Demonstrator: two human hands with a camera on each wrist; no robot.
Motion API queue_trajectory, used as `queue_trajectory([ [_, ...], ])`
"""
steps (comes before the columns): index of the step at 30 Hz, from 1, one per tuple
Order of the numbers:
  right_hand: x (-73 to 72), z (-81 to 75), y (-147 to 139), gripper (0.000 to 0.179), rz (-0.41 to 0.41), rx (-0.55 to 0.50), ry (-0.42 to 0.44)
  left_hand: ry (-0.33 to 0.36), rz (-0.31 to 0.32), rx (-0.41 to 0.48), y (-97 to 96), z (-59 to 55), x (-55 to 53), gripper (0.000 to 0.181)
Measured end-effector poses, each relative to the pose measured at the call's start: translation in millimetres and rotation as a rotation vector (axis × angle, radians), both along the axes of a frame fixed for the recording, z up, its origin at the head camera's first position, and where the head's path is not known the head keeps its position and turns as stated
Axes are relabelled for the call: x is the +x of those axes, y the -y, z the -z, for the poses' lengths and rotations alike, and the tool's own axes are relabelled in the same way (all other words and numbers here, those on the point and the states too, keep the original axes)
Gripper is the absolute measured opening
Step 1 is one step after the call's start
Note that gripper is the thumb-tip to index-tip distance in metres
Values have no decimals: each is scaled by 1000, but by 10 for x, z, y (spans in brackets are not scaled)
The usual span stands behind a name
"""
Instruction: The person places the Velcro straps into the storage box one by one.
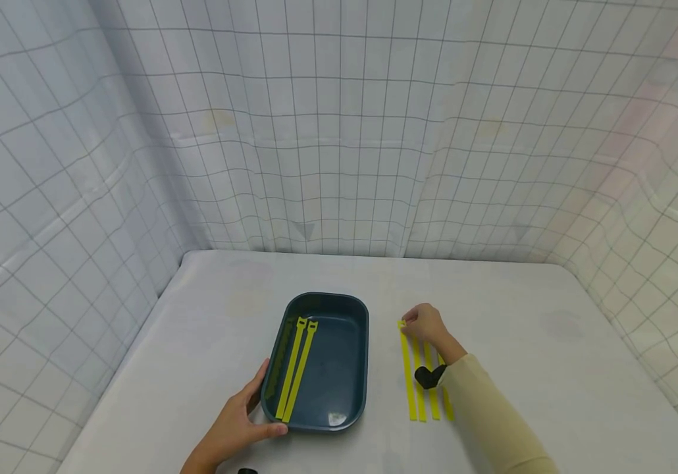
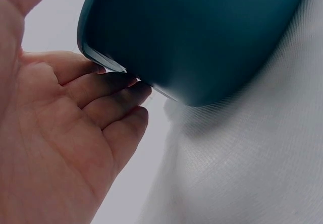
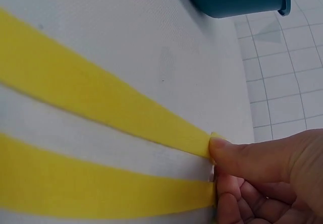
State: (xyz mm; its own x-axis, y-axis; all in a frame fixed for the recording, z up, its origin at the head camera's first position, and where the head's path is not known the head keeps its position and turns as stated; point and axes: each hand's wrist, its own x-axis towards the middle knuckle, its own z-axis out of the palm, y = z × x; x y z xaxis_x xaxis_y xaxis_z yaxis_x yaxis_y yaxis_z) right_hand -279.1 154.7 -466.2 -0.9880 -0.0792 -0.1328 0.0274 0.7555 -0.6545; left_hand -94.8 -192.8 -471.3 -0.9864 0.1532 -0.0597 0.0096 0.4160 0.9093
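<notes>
- left hand [image 1: 235, 415] gripped the dark tray [image 1: 336, 368] by one corner, couple yellow straps [image 1: 290, 370] inside
- right hand [image 1: 426, 322] pinched another strap [image 1: 407, 375], far end, three more straps [image 1: 434, 408] alongside

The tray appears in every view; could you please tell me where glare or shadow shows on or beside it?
Head view: a bright glare spot inside the tray at its near end; left wrist view: its outside mostly dark, soft shadow on the white cloth.

Head view forward and down, wrist views close, all sharing tray [image 1: 336, 359]
</notes>
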Motion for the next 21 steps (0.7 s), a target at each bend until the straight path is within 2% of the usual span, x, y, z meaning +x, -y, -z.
queue_trajectory([
  [11,96,20,3,17,25,-42,0,8,-10,-10,-3,-6,6,102],
  [21,172,17,32,21,25,-63,-56,4,-4,-10,-4,-40,3,102],
])
